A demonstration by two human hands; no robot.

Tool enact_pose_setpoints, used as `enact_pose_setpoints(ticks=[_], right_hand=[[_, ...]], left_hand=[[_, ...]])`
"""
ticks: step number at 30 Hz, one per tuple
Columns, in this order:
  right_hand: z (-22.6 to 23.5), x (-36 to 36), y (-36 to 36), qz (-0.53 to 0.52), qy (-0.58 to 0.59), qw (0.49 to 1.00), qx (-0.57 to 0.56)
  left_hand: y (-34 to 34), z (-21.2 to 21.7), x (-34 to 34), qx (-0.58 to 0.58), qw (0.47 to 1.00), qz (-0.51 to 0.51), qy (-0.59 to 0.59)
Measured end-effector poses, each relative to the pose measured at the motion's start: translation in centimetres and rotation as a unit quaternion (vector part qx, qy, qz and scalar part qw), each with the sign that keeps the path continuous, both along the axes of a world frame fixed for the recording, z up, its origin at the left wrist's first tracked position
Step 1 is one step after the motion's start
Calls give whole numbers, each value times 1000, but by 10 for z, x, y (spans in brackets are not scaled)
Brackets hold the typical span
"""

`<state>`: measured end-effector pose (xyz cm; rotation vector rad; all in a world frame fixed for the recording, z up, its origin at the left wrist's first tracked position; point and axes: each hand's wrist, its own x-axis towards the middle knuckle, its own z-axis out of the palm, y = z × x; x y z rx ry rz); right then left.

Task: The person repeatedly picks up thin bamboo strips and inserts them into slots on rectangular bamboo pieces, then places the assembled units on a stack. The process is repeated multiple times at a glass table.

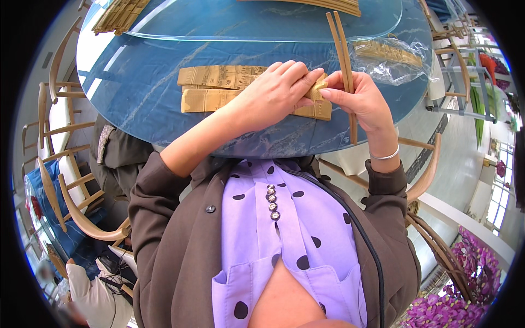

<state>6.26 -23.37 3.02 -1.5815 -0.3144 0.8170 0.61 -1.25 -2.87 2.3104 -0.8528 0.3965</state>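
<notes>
Brown printed paper chopstick sleeves point(210, 101) lie in two overlapping stacks on the blue marbled table in front of me. My left hand point(276, 90) rests over them, palm down. Its thumb and forefinger close on one sleeve's end point(316, 92), which looks bent up and open. My right hand point(363, 101) pinches that same end from the right with thumb and forefinger. A pair of wooden chopsticks point(341, 52) stays in my right hand, pointing away from me, with the lower ends near the table's front edge.
A clear plastic bag point(391, 60) with more sleeves lies at the right. Bundled sticks point(120, 15) and a row of chopsticks point(317, 5) sit on the raised glass turntable point(262, 30). Wooden chairs point(90, 213) and purple flowers point(454, 295) stand around the table.
</notes>
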Motion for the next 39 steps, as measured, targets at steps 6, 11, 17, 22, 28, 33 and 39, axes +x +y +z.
enact_pose_setpoints(ticks=[6, 11, 17, 22, 28, 33, 39], right_hand=[[-14, -2, 1, -18, -30, 999, -4], [-12, -3, 3, -24, -56, 995, -75], [-9, -4, 9, -37, -61, 997, -35], [-11, 3, 3, 0, -20, 999, -37], [-12, 0, 7, -1, -10, 999, -31], [-21, -1, 7, -7, -68, 997, -42], [-18, -6, 11, -14, -88, 994, -66]], left_hand=[[-1, 0, -1, 18, 999, 17, -32], [0, -2, 1, -61, 997, -11, 36], [2, 4, 0, -31, 999, 11, 14], [-1, -5, 0, -7, 1000, -6, 6], [-2, -3, -1, -22, 1000, -14, 11], [-5, -3, -1, -20, 999, 2, -27], [-4, -9, -1, 42, 999, 11, -21]])
